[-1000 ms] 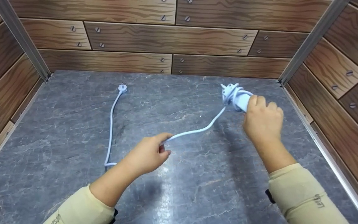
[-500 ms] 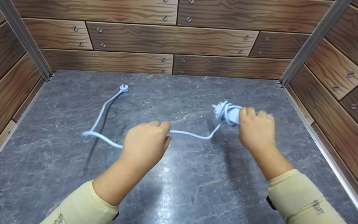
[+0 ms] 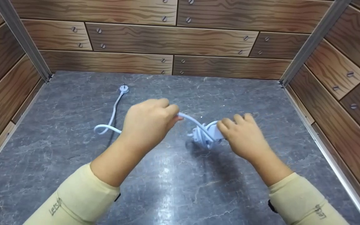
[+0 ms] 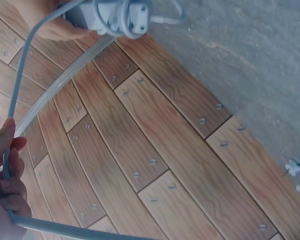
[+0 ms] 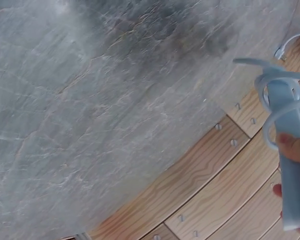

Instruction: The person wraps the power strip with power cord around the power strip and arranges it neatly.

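Note:
A pale blue-white power strip (image 5: 288,120) is gripped at one end by my right hand (image 3: 242,136). Its cord (image 3: 195,120) is wound in several loops around the far end of the strip, where sockets (image 4: 139,20) show in the left wrist view. My left hand (image 3: 150,126) holds the loose cord between thumb and fingers, left of the strip and above the tabletop. From there the cord runs down through a bend to the plug (image 3: 124,89), which lies on the surface at the back left with its prongs up.
The grey marble-patterned tabletop (image 3: 73,175) is bounded by wood-print walls (image 3: 130,39) at the back and sides. Metal corner posts (image 3: 312,40) stand at the back left and back right.
My right hand has brought the power strip left and nearer. My left hand has risen and moved forward with the cord, drawing it over the wound end. The plug has stayed in place.

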Available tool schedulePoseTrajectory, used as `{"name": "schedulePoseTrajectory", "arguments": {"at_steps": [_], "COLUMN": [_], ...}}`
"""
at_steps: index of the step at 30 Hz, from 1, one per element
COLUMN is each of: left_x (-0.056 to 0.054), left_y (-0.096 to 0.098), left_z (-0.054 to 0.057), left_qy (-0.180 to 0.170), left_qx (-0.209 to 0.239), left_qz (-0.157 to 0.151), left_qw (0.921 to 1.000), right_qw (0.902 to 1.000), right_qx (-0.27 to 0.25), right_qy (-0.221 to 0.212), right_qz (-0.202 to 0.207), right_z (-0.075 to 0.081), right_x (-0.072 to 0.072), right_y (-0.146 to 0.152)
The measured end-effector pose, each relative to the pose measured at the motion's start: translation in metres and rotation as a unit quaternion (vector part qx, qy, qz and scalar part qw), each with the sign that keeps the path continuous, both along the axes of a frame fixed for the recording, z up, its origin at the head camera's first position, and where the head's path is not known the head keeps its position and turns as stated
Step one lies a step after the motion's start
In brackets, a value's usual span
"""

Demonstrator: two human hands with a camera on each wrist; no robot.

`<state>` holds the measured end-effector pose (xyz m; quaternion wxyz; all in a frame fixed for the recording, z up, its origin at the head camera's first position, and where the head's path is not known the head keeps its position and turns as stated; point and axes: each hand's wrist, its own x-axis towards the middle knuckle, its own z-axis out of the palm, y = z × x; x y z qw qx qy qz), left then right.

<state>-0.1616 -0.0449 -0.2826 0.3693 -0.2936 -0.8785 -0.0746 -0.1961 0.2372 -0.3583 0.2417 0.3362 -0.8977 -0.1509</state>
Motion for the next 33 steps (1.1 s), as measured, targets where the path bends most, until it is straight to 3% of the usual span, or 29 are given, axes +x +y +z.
{"name": "schedulePoseTrajectory", "arguments": {"at_steps": [6, 9, 16, 24, 29, 33], "left_x": [-0.015, -0.026, -0.052, -0.071, -0.077, -0.081], "left_y": [-0.002, -0.007, -0.02, -0.026, -0.024, -0.022], "left_z": [0.005, 0.003, -0.009, -0.023, -0.029, -0.035], "left_qy": [-0.005, -0.024, -0.107, -0.212, -0.24, -0.236], "left_qx": [0.022, 0.036, 0.043, 0.024, 0.004, -0.014], "left_qz": [0.027, 0.042, 0.083, 0.129, 0.139, 0.138], "left_qw": [0.9994, 0.9982, 0.9899, 0.9684, 0.9607, 0.9618], "right_qw": [0.9964, 0.9931, 0.9804, 0.9576, 0.9314, 0.8853], "right_qx": [-0.017, -0.025, -0.052, -0.114, -0.187, -0.291], "right_qy": [0.015, 0.001, -0.097, -0.191, -0.233, -0.285], "right_qz": [0.081, 0.114, 0.164, 0.183, 0.207, 0.225], "right_z": [0.001, 0.002, 0.008, 0.014, 0.017, 0.019], "right_x": [0.002, 0.004, 0.011, 0.021, 0.024, 0.024], "right_y": [-0.008, -0.009, -0.008, -0.017, -0.022, -0.021]}}
